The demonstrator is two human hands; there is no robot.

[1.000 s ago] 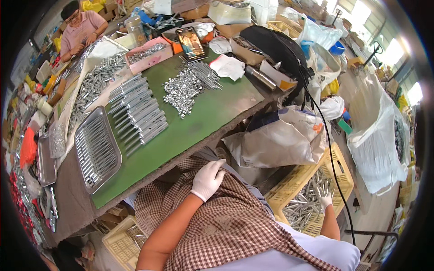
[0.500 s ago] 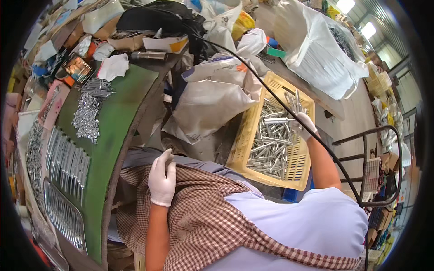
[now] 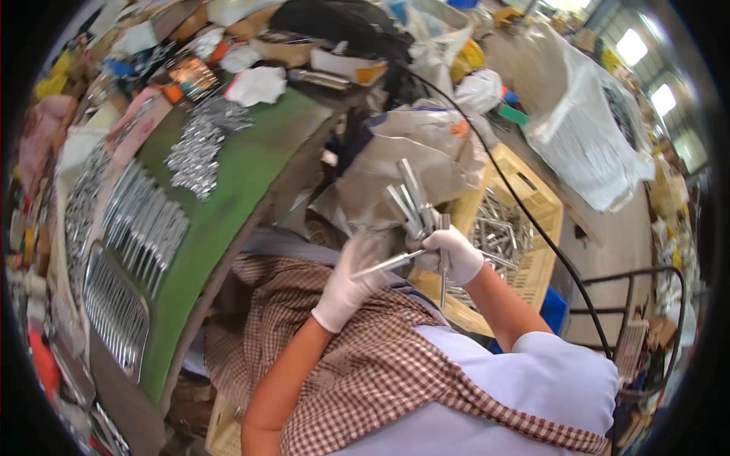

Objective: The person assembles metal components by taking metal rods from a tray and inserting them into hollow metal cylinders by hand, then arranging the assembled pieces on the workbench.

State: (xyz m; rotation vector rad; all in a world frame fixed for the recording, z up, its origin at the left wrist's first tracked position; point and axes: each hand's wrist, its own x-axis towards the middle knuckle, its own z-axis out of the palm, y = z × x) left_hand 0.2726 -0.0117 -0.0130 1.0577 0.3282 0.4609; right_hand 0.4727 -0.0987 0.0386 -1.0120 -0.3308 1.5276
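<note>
My right hand (image 3: pixel 458 254), in a white glove, is closed round a bunch of shiny metal rods (image 3: pixel 411 185) with thicker tube-like ends, which fan out in several directions. One metal rod (image 3: pixel 389 266) reaches across to my left hand (image 3: pixel 344 287), also gloved, and overlaps its palm. The left fingers are smeared by motion, so their grip on that rod is unclear. Both hands are above my lap, left of a yellow plastic crate (image 3: pixel 544 275) that holds many loose metal rods (image 3: pixel 499 232).
At left, a green-topped table (image 3: pixel 251 156) bears a pile of small metal parts (image 3: pixel 199 148), rows of rods (image 3: pixel 144 220) and a metal tray (image 3: pixel 114 304) of rods. A black cable (image 3: pixel 532 220) hangs across the crate. Behind stand a crumpled sack (image 3: pixel 403 159) and a large white bag (image 3: pixel 585 144).
My right hand has come out of the crate and moved left with a bunch of rods. My left hand has moved right to meet it. The view has shifted.
</note>
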